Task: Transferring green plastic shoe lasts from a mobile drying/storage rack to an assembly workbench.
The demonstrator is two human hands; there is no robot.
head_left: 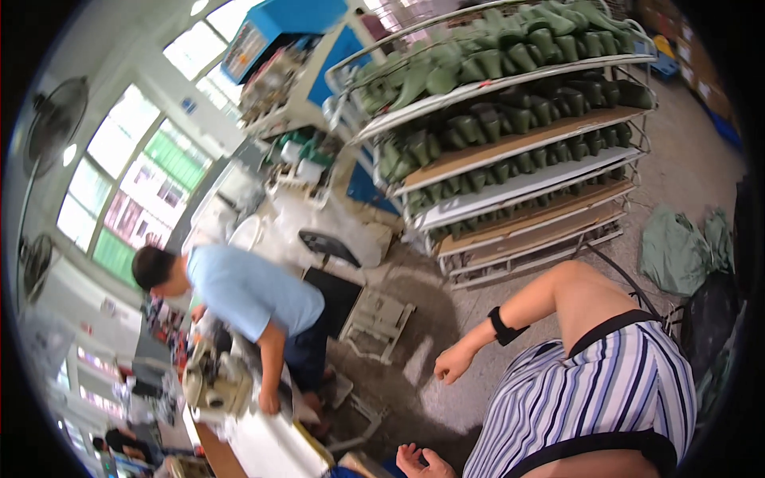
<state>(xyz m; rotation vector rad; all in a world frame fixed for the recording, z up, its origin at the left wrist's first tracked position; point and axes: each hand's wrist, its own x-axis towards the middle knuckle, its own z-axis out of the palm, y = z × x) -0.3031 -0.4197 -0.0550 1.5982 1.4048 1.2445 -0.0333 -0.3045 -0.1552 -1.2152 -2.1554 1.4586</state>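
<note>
Tight quarters between rack and worktable. Main risk, as I judge it: the bent right elbow of the striped-shirted person points toward the white metal rack (510, 193), and a careless turn could knock it; green foot-shaped forms (522, 60) crowd the upper shelves close to their edges, so a jolt might tip some off. Second risk: a thin black cord (623, 275) curves close by that arm and might snag it. Third: a co-worker in light blue (251, 283) leans beside a sewing machine (215, 382), one hand low by the white-topped worktable (267, 450); a bump to the table could jog that hand. Now the hands. Right hand (454, 362), black band (504, 327) on its wrist, hangs over the floor, fingers loosely curled; nothing shows in it, though I cannot tell whether something small sits inside. Nearest to it, a pale metal stand (378, 323), off to its left and apart. Left hand (422, 464), partly cut off at the lower edge, has fingers half bent, thumb spread away, no object visible in it. A brown piece (365, 464) lies near, left of those fingertips, by the table's end; contact, cannot tell. The worktable stretches farther left, apart from the right hand.
</note>
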